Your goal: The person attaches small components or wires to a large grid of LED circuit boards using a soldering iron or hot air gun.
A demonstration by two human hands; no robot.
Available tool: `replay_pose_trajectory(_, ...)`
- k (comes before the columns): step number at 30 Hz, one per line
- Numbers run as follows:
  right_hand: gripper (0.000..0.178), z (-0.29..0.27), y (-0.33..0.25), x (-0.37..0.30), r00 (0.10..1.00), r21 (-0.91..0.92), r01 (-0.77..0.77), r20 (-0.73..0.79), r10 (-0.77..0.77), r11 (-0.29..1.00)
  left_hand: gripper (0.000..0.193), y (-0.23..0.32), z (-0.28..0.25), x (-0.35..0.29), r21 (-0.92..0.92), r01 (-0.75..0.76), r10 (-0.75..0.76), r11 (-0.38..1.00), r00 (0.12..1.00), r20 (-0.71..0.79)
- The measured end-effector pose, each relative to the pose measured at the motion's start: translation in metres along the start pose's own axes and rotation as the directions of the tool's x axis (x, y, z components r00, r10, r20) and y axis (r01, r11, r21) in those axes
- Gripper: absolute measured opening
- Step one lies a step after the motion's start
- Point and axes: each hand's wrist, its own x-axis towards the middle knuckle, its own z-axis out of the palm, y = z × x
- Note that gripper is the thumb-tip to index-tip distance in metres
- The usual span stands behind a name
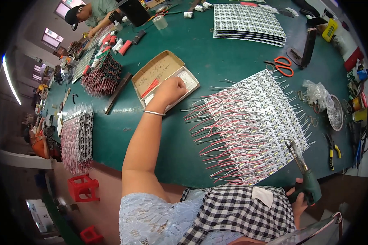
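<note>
My left hand (171,90), a bracelet on its wrist, reaches into an open cardboard box (140,78) in the middle of the green table. Its fingers are curled closed over the box's white compartment; whatever is between them is hidden. Short red wires (151,87) lie in the box beside that hand. Down at the right, my right hand (299,200) grips the dark green handle of a soldering gun (308,185). The gun's metal tip points over the near right part of a white circuit board panel (261,118). Rows of red and white wires (216,134) stick out from the panel's left side.
Orange-handled scissors (284,66) lie beyond the panel. Stacked board panels (249,24) sit at the back. A metal dish (335,112) and yellow-black pliers (332,152) are on the right. Wired board bundles (104,73) stand left. Another person (96,16) works at the far left.
</note>
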Motion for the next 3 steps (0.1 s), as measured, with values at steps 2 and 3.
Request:
replay_pose_trajectory(2,0.053,0.003,-0.004,0.0,1.0,-0.018,0.006,-0.026,-0.007,1.0,0.019,-0.001,0.003,0.002,-0.02,-0.021,0.023,1.0,0.997,0.078)
replay_pose_trajectory(3,0.054,0.01,-0.012,0.002,0.999,-0.029,0.009,-0.046,-0.011,1.0,0.019,0.0,0.004,0.001,-0.021,-0.022,0.023,1.0,0.996,0.081)
